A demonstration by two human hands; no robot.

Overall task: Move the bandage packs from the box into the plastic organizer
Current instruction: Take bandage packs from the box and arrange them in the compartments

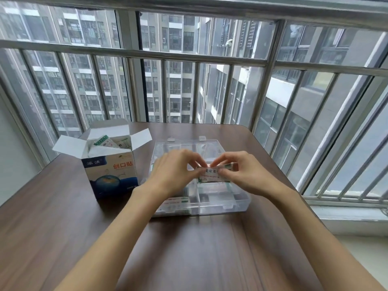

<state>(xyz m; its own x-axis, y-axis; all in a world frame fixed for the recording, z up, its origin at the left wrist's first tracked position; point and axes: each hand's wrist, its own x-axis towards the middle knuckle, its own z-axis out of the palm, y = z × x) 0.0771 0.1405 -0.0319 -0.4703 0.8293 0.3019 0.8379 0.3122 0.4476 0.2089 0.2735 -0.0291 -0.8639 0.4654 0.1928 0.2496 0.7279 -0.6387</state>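
- Both hands, left hand and right hand, pinch a bandage pack by its ends with their fingers.
- Pack's long axis runs left-right, held over the plastic organizer on the counter.
- More packs wait in the open box, nearer the left hand.

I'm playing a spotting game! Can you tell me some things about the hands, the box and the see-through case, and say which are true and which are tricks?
1. Both hands hold one bandage pack together. True: the left hand and right hand pinch it over the plastic organizer.
2. The bandage box is closed. False: its flaps are open and packs show inside.
3. The box stands to the right of the organizer. False: it stands to its left.
4. A bandage pack already lies in the organizer's near-left compartment. True.
5. The organizer is made of dark wood. False: it is clear plastic; the table is the wooden-looking thing.
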